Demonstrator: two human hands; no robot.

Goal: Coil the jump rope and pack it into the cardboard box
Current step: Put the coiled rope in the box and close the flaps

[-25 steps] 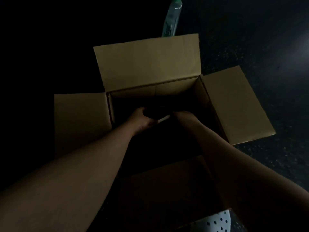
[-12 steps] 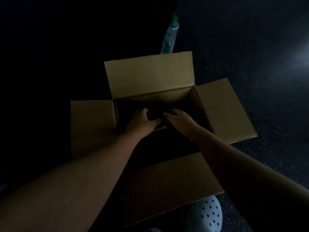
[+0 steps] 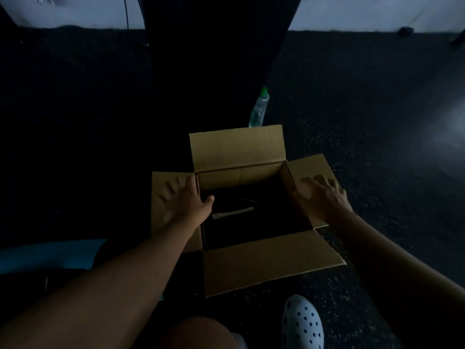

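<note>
A brown cardboard box stands open on the dark floor, all flaps spread outward. Inside, in deep shadow, lies the jump rope: a pale handle and a dark loop of cord show faintly near the left wall. My left hand lies flat with spread fingers on the left flap, thumb over the box edge. Over the right flap my right hand has its fingers spread; it is blurred. Neither hand holds anything.
A clear bottle with a green cap stands just behind the box. A white perforated clog and a knee are at the bottom. A dark upright panel rises behind the box. Something light blue lies at the left.
Both hands came out of the box, leaving the rope inside, and moved apart onto the left and right flaps. The camera pulled back and up.
</note>
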